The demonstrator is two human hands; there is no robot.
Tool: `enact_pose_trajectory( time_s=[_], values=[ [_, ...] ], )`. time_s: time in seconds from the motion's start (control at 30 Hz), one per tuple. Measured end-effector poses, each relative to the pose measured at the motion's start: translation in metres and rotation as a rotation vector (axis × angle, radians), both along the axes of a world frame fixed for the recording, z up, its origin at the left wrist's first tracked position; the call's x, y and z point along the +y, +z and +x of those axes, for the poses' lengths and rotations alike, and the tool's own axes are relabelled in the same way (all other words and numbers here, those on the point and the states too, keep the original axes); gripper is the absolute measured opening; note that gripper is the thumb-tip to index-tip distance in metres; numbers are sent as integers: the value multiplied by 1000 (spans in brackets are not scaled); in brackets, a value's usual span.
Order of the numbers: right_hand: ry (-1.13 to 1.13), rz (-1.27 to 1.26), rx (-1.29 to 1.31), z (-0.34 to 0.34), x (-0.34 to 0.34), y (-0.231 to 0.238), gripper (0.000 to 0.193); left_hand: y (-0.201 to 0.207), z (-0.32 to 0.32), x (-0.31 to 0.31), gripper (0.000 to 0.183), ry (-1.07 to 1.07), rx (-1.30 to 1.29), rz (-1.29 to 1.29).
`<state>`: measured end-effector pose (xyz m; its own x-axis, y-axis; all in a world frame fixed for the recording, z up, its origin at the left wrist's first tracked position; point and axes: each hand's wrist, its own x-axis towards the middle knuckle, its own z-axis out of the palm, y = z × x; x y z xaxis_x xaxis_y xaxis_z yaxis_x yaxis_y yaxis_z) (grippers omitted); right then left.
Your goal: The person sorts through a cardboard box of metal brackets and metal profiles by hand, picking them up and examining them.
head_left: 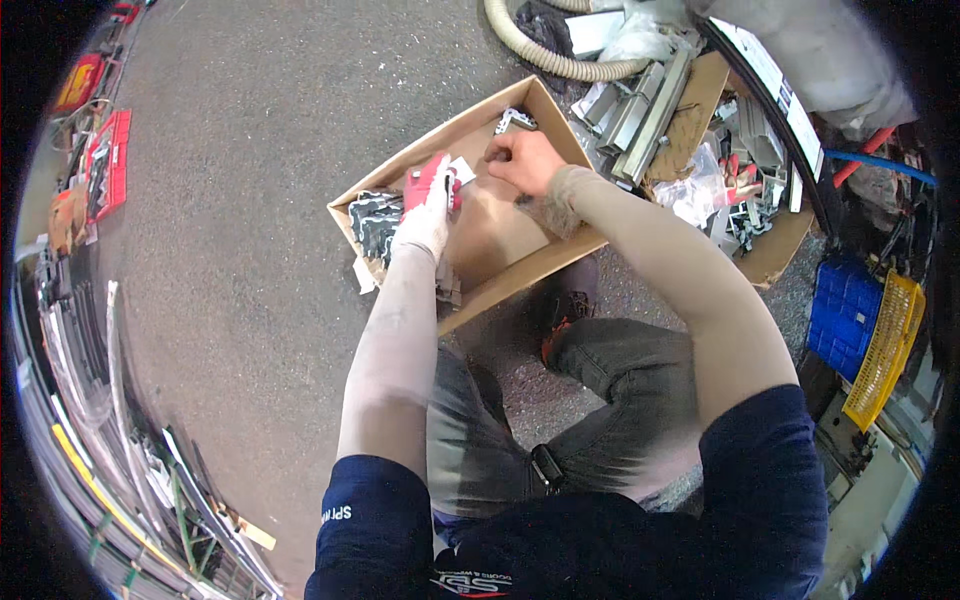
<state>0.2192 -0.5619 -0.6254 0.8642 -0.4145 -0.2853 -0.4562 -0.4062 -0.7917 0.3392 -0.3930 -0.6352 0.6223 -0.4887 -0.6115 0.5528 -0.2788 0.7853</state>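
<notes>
Inside the brown box (520,284), ridged pieces (373,222), dark and pale grey.

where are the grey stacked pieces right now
In the head view, the grey stacked pieces lie in the left end of the cardboard box, just left of the left hand.

The person over there has on a navy short-sleeved shirt (630,545), with white lettering (337,513) on the left sleeve and a white-and-red print (473,581) across the chest. The trousers (625,365) are a faded, creased grey, with a small black strap-like piece (546,468) at the waist. I can make out a dark shoe (570,308) trimmed in orange-red. The left hand (432,200) wears a white glove (424,228) with red fingers; the right hand (532,162) is bare, a fuzzy cuff (556,212) at its wrist.
</notes>
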Motion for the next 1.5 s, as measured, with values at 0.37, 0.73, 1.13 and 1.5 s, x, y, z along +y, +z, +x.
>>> enact_pose_trajectory(
  time_s=[0.37, 0.73, 1.13, 1.5],
  values=[
    [27, -81, -220, -49, 78, 224, 15, 144, -83, 42, 50, -151, 121, -311],
    [-20, -159, -215, -53, 96, 217, 14, 117, -85, 40, 48, -199, -144, -428],
    [-108, 42, -128, -53, 91, 208, 15, 128, -77, 43, 48, -283, -244, -325],
    [-52, 45, -89, -53, 87, 208, 17, 127, -80, 48, 47, -278, -281, -278]
  ],
)
